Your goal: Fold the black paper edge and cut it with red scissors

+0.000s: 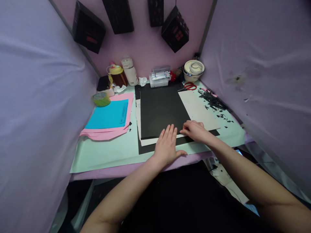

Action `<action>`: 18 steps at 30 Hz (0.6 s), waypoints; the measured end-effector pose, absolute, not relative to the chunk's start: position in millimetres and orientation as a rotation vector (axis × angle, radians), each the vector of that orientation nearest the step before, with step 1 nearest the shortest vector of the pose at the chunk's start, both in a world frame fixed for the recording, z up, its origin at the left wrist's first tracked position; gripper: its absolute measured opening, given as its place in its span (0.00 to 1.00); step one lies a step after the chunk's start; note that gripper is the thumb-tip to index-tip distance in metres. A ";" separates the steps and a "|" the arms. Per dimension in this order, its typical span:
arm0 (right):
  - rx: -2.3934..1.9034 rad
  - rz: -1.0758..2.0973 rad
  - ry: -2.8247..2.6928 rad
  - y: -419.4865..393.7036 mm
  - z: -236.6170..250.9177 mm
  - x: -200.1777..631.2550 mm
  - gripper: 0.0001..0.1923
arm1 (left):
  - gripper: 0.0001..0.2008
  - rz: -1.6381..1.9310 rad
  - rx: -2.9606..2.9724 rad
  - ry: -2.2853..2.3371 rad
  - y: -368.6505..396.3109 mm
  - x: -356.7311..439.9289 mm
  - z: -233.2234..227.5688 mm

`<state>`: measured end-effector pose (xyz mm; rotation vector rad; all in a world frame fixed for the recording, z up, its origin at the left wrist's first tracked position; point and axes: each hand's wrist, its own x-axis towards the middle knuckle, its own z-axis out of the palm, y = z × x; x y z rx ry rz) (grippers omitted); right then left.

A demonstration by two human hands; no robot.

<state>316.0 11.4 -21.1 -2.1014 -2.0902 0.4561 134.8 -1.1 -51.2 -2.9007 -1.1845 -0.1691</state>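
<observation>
The left hand point(167, 147) lies flat, fingers spread and grasping nothing, on the near edge of the black sheet point(161, 110); the right hand point(195, 131) pinches that sheet's near right corner; the sheet rests mid-bench on cream card point(200, 110); red scissors point(189, 86) lie behind; black scraps point(213, 102) scatter rightward.

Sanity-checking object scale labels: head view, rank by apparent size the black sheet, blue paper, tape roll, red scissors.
1. black sheet
2. blue paper
3. tape roll and red scissors: look alike in size; the scissors lie farther from the camera, so no ranking.
</observation>
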 end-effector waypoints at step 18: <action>-2.202 0.322 -2.085 9.8 -25.0 326.2 0.13 | 0.55 -0.171 -2.966 -1.201 2.3 134.7 -53.6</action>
